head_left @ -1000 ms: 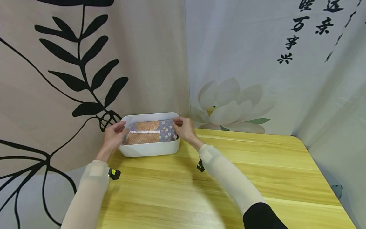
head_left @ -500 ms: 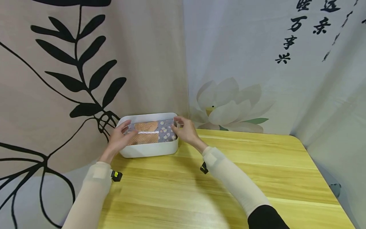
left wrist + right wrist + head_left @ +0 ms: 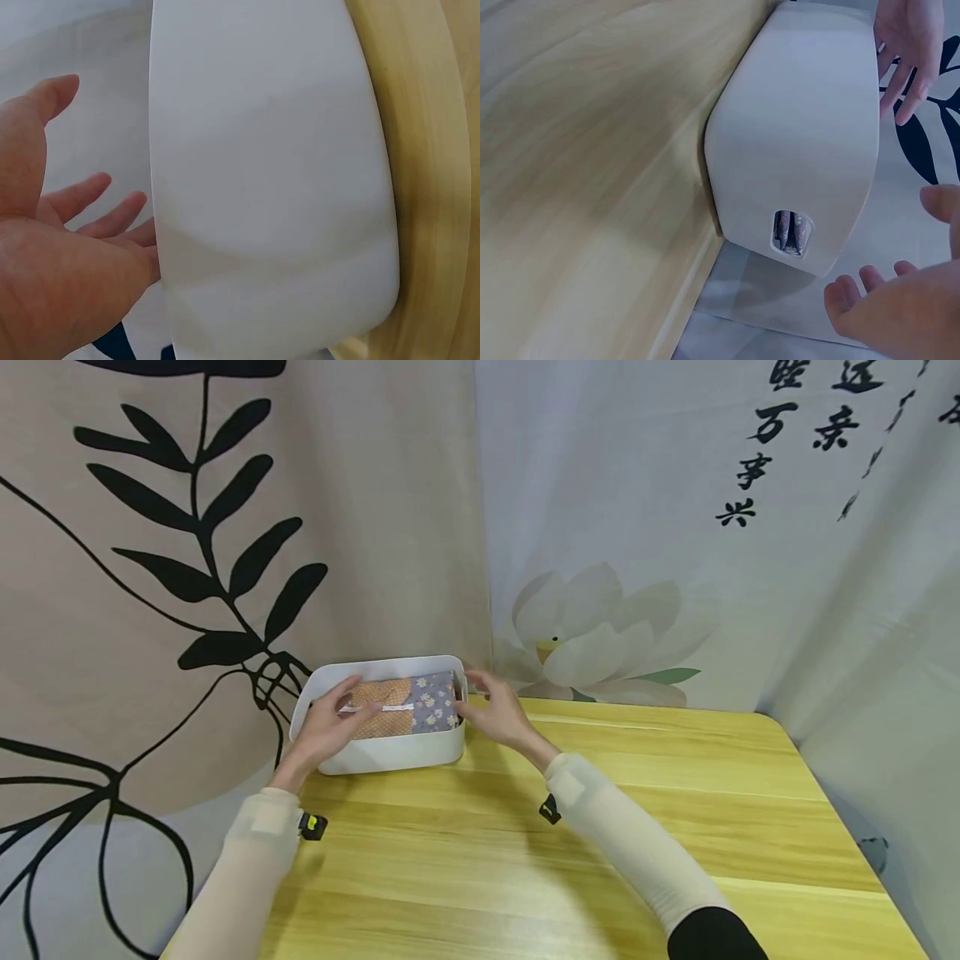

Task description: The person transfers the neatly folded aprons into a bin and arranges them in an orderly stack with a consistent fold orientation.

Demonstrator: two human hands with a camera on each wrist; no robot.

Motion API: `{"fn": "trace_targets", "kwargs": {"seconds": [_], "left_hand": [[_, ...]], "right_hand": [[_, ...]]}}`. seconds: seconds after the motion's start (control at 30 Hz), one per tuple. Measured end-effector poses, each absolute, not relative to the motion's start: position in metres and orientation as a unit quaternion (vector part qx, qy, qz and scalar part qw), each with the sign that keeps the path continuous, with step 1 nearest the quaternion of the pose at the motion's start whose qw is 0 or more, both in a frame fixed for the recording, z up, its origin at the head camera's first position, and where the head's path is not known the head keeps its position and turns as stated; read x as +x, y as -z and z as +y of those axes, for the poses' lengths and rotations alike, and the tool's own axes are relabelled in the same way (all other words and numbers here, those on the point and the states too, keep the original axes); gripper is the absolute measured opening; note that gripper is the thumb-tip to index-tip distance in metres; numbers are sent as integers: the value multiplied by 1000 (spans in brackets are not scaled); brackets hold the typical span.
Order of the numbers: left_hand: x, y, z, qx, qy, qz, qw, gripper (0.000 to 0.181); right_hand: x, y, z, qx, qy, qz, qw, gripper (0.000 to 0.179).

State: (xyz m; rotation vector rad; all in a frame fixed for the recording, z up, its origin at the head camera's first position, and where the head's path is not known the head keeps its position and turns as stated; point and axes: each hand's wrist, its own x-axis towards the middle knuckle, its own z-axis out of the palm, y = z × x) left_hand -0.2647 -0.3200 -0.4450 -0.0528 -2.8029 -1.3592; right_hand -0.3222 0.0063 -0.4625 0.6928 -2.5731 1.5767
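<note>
A white oblong box (image 3: 397, 755) stands on the table. Inside it lies folded patterned cloth (image 3: 433, 706), part blue with white flowers, part orange with dots and a lace strip. My left hand (image 3: 330, 725) is over the box's left end, fingers spread and holding nothing; its thumb is above the cloth. At the right end my right hand (image 3: 501, 714) has fingers apart and nothing gripped, the thumb close to the rim. Whether it touches the rim I cannot tell. Through a slot in the box's end wall, cloth folds (image 3: 791, 231) show in the right wrist view.
The yellow wooden table (image 3: 480, 860) has its back edge against a pale curtain (image 3: 405, 527) with black leaves. Another curtain (image 3: 660, 552), with a lotus and black writing, hangs at the right. The box stands at the table's back left.
My left hand has moved rightward from the box's left edge to above the cloth. The right hand has drawn slightly away from the cloth's right end. Box and cloth look unmoved.
</note>
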Motion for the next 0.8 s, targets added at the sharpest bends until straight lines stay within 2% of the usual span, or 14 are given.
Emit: {"fn": "trace_targets", "kwargs": {"seconds": [0.23,0.53,0.8], "left_hand": [[-267,452,-303,-57,439,-897,11,88],[-265,452,-274,-126,395,-909,36,83],[-259,446,-245,-139,361,-922,27,90]], "right_hand": [[-315,466,20,238,-505,-829,22,69],[-301,471,45,244,-499,-831,18,72],[-286,474,67,231,-465,-855,21,76]]}}
